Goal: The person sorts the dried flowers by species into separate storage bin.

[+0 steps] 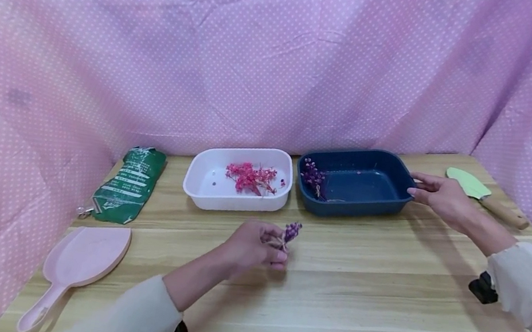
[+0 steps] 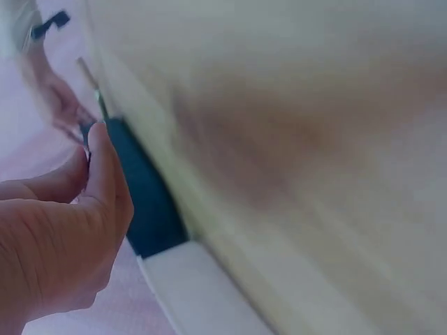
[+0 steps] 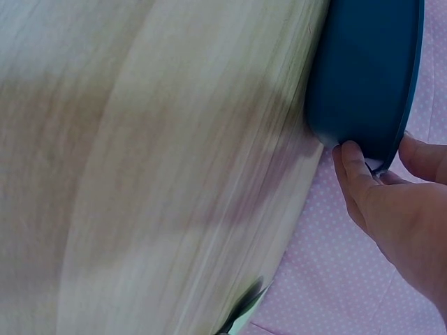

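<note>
My left hand (image 1: 253, 245) pinches a small bunch of purple dried flowers (image 1: 292, 232) by its tied stems, above the wood in front of the two tubs. The left wrist view shows thumb and fingertips together, with the blossoms hidden. At the far right end of a dark blue plastic tub (image 1: 358, 208), my right hand (image 1: 440, 199) grips the rim. Seen from the right wrist, its fingers (image 3: 357, 167) lie against the tub's outer wall and the thumb is at the rim. Another purple bunch (image 1: 313, 174) lies inside the blue tub's left end.
Left of the blue tub stands a white tub (image 1: 223, 204) holding pink dried flowers (image 1: 248, 176). A green printed pouch (image 1: 131, 185) and a pink dustpan (image 1: 87, 254) lie at the left. A green-bladed trowel (image 1: 469, 182) with a wooden handle lies behind my right hand. Polka-dot cloth (image 1: 261, 61) hangs behind.
</note>
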Motion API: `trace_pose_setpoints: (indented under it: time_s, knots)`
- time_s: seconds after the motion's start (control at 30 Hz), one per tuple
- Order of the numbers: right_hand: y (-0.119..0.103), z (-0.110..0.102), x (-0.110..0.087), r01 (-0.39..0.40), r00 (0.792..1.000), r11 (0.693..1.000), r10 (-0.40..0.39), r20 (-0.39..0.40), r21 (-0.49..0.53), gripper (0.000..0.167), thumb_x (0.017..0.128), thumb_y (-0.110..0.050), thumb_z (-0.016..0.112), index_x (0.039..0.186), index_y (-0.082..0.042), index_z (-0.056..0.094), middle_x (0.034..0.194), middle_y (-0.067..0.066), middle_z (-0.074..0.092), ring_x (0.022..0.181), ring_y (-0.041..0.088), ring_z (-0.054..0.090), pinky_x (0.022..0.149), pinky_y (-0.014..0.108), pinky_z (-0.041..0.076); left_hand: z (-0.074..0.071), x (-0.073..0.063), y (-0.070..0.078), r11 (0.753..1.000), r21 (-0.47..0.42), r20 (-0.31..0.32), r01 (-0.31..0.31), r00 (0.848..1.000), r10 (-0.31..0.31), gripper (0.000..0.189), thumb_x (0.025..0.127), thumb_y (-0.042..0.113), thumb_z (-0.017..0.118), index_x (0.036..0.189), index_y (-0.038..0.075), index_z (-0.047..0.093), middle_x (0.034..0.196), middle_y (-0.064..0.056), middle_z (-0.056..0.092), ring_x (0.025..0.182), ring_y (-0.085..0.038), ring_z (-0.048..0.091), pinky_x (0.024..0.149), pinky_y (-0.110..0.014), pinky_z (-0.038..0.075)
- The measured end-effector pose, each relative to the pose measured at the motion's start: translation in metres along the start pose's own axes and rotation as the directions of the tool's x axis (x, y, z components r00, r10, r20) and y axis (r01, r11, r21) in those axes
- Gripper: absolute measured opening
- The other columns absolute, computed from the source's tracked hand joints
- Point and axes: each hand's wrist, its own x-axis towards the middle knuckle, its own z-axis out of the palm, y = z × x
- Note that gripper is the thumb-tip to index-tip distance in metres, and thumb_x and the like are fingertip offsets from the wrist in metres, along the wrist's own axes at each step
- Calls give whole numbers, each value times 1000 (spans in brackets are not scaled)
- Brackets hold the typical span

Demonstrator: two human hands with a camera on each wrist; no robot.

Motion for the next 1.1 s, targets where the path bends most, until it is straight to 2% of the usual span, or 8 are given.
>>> trace_pose_setpoints:
  time_s: [0.27,0.47,0.77,0.87,0.93,0.97,1.03,1.1]
  knots:
    - [3,1,0,0,1000,1000,1,15,-7,57,99,-19,54,146,6,32,135,34,45,87,-16,51,73,6,46,1,41,28,987,-140,-51,-76,996,69,40,84,-14,63,123,-12,57,114,-30,62,96,-37,68,82,-37,57]
    - [5,-1,0,-8,1000,1000,8,5,-10,57,100,-19,53,146,6,31,134,33,46,86,-15,52,73,7,47,13,73,50,963,-245,-136,-113,987,81,31,85,-14,62,116,-14,59,111,-31,63,96,-40,66,76,-33,59]
    - [7,-1,-1,2,1000,1000,-2,-10,26,56,99,-17,55,145,7,33,133,33,47,87,-13,55,74,8,48,32,101,80,955,-273,-184,-112,981,63,32,85,-10,65,117,-9,61,108,-25,67,93,-35,68,75,-33,59]
    - [6,1,-2,0,1000,999,1,-9,40,56,99,-17,54,146,7,32,135,33,44,87,-14,54,74,8,48,36,104,84,974,-168,-193,-149,974,115,39,91,1,63,128,-6,56,115,-22,66,100,-31,67,84,-33,56]
    - [5,2,-2,-3,1000,999,3,-7,43,57,99,-17,54,146,6,31,136,33,43,88,-13,54,75,8,48,36,103,83,982,-3,-212,-188,960,183,44,95,11,60,136,0,51,125,-17,63,111,-25,63,93,-32,52]
    - [5,2,-2,-4,1000,999,4,-6,42,57,99,-18,54,146,6,31,136,33,43,88,-13,54,75,8,48,35,101,82,973,100,-225,-210,947,228,45,97,16,59,139,2,49,127,-15,62,115,-23,61,96,-31,49]
    - [4,2,-2,-6,1000,999,6,-6,36,57,100,-18,54,146,5,32,136,33,43,89,-13,54,75,8,48,31,94,78,923,298,-241,-244,916,321,46,99,23,55,141,6,48,132,-11,59,121,-20,56,101,-31,46]
    - [4,3,-1,-6,1000,1000,6,-8,27,57,99,-18,54,146,5,32,136,33,44,88,-14,53,74,8,47,23,85,72,851,449,-232,-273,884,406,46,100,26,53,142,8,47,136,-10,56,125,-19,52,104,-32,43]
